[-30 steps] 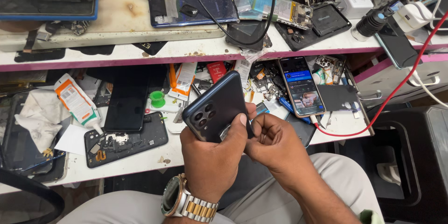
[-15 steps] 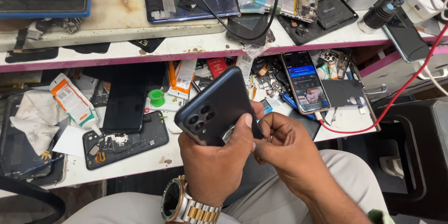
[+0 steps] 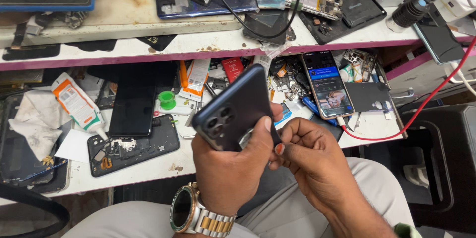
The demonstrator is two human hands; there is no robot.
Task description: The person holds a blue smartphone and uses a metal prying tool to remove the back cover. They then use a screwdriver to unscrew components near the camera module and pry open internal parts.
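Note:
My left hand (image 3: 233, 168) grips a dark blue phone (image 3: 235, 109) with its back and camera cluster facing me, tilted up to the right. A metal wristwatch (image 3: 193, 215) sits on that wrist. My right hand (image 3: 310, 161) is pressed against the phone's lower right edge, its fingers pinched; what it pinches is too small to tell. Both hands hover over my lap, in front of the white workbench (image 3: 158, 168).
On the bench lie an opened phone frame (image 3: 134, 146), a black screen panel (image 3: 134, 104), a glue tube (image 3: 77, 104), a green cap (image 3: 167, 100) and a lit phone (image 3: 327, 84) on a red cable (image 3: 421, 109). The upper shelf (image 3: 208, 44) holds more phones and parts.
The phone in my left hand has tipped a little more upright and shifted slightly right. My right hand stays at its lower edge.

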